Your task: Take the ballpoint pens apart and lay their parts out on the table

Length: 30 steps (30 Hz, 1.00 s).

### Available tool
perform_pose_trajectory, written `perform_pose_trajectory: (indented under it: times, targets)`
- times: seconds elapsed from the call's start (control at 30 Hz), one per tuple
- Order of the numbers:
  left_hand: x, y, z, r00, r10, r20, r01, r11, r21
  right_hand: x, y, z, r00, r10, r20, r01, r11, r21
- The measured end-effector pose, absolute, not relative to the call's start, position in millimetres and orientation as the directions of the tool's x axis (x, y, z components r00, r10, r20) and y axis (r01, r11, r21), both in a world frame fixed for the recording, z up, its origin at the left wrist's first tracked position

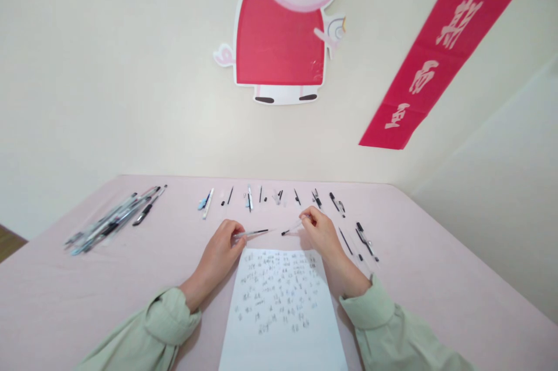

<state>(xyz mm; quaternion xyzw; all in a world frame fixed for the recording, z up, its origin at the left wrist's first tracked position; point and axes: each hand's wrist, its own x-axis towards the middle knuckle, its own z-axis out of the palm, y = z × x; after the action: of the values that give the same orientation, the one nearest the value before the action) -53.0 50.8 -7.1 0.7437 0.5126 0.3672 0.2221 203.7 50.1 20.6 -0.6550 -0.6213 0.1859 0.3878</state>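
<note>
My left hand (225,240) is closed in a pinch on a thin pen refill (257,232). Its dark part and fine tip point to the right. Opposite, my right hand (320,231) pinches a slim clear pen barrel (294,225) whose black end (285,233) angles down toward the refill. The two pieces are apart, with a small gap between them. Below both hands lies a white sheet of paper (283,348) with rows of dark handwriting, its top edge between my wrists.
A pile of pens (115,217) lies at the left of the pink-covered table (131,301). Along the back are several groups of pen parts, including a white pen (208,203) and a black cap (316,199). More parts (367,243) rest to the right. A wall stands behind.
</note>
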Motion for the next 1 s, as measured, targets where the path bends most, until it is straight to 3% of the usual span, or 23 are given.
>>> perform_pose_trajectory:
  times: [0.23,0.43,0.6,0.73,1.0]
  targets:
    - [-53,49,-5,0.207,0.932,0.297,0.592,-0.361,0.721,221,50,39,0.174,0.931,0.32,0.73,0.096,-0.677]
    - [-53,49,-4,0.208,0.936,0.284,0.597,-0.351,0.721,215,51,27,0.064,0.99,0.128,0.667,0.053,-0.743]
    - [-53,50,-8,0.224,0.932,0.285,0.601,-0.362,0.713,201,46,24,-0.109,0.992,0.062,0.842,0.125,-0.525]
    - [-53,50,-9,0.219,0.931,0.293,0.608,-0.365,0.705,192,44,25,-0.143,0.989,-0.033,0.925,0.122,-0.361]
    - [-54,50,-8,0.225,0.937,0.268,0.605,-0.35,0.715,199,45,32,-0.079,0.99,-0.114,0.955,0.043,-0.293]
